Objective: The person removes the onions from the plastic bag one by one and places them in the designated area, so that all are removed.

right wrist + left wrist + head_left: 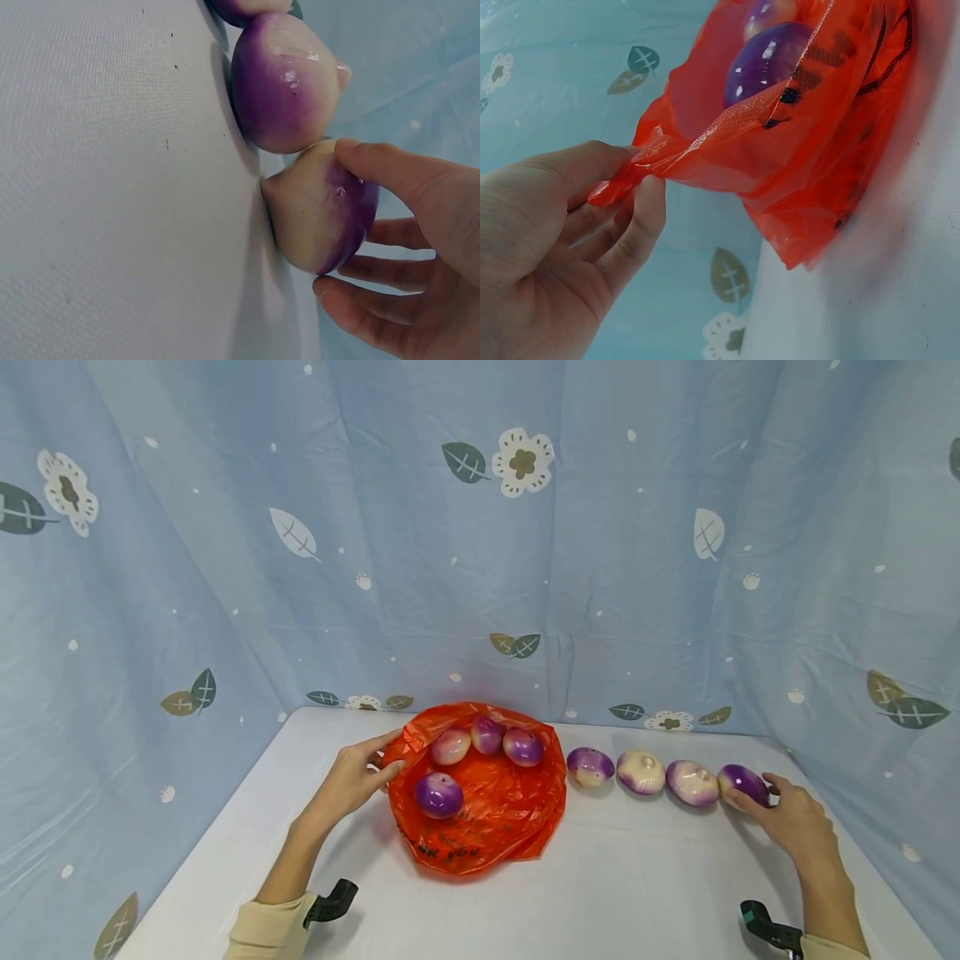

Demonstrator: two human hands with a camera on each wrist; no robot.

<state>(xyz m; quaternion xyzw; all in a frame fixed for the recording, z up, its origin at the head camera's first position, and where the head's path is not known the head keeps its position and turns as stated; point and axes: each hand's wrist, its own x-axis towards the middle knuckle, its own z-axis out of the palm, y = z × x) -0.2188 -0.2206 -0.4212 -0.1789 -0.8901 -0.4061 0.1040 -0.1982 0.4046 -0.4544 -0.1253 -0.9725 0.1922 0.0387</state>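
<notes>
**A:** ok so what's in the head view?

**B:** White worktop [615, 893] with blue leaf-print curtains behind it. An orange plastic bag [495, 827] lies left of centre with four purple-and-white onions on or in it; the nearest one [438, 795] is the most purple. Left hand [352, 781] pinches the bag's left edge. To the right of the bag there's a row of four more onions on the worktop, and the right hand [795, 822] holds the rightmost onion [744, 783].

**A:** left wrist cam?

**B:** Close up: thumb and fingers [641, 217] are closed on a bunched bit of the bag's rim [630, 176], so that grip is definitely pinching plastic. A purple onion [765, 60] shows inside the bag.

**A:** and the right wrist?

**B:** Thumb [390, 169] on one side of the end onion [322, 217], fingers curled round the other side, onion resting on the worktop. The next onion in the row [285, 82] touches it.
</notes>
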